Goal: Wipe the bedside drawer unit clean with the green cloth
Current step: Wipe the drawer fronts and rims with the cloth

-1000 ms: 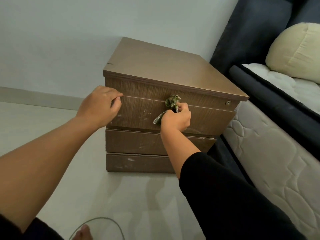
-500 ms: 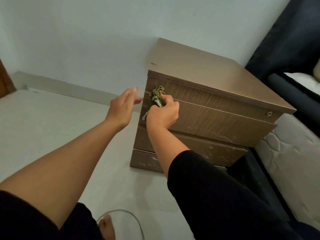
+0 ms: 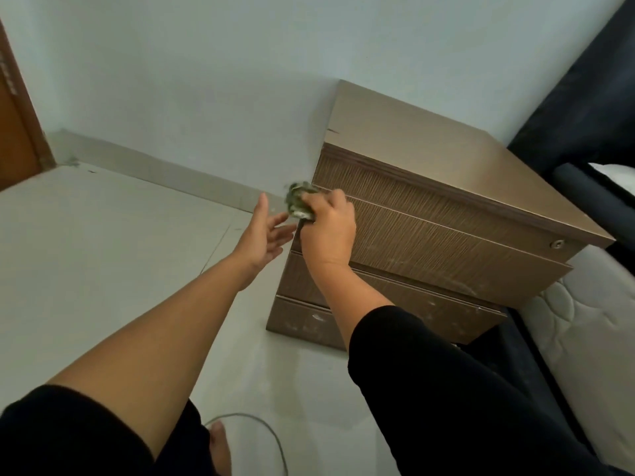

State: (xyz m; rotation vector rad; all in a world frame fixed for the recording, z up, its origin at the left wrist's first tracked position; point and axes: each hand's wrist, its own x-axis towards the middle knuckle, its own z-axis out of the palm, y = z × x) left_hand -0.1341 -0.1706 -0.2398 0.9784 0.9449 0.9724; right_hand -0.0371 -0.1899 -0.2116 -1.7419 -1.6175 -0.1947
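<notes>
Gripping the bunched green cloth [image 3: 299, 201] at the drawer unit's [image 3: 429, 235] left front corner, the right hand [image 3: 328, 231] risked slipping off the edge; the left hand [image 3: 264, 231] hovered beside it, fingers spread.

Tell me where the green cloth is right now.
In the head view, the green cloth is bunched in the right hand at the drawer unit's top-left front corner, beside the open left hand.

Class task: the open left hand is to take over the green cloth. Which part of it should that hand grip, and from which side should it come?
Grip the bunched end of the green cloth that sticks out above and left of the right hand. Come from the left, where the left hand hovers: the right hand's fingers and the drawer unit block the other sides.
</notes>
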